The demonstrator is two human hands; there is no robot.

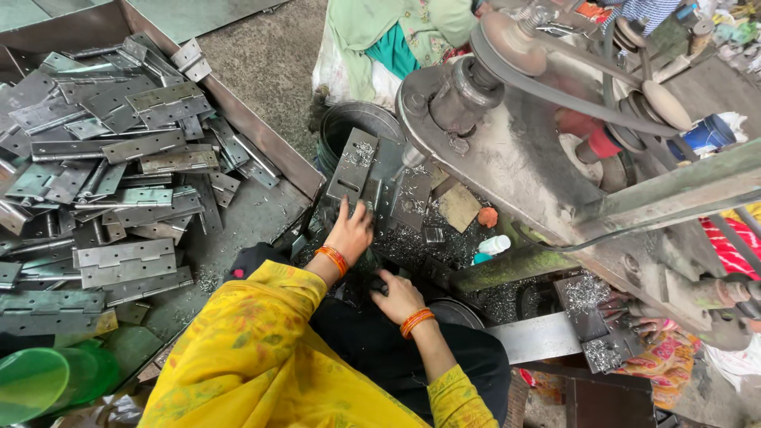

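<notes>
My left hand (349, 231), with orange bangles at the wrist, presses its fingers on the near end of a grey metal hinge (354, 165). The hinge lies on the drill table below the drill spindle (411, 158) and has metal shavings on it. My right hand (398, 296) is lower and closer to my lap, fingers curled over a dark part. What it grips is not clear. A second hinge plate (411, 198) lies just right of the first.
A large metal tray (261, 131) on the left holds several loose hinges (127, 261). The belt-driven drill machine (515, 150) fills the right. Another person's hand (626, 311) holds a plate with shavings. A person in green sits beyond. Green plastic tubs (47, 380) stand at the bottom left.
</notes>
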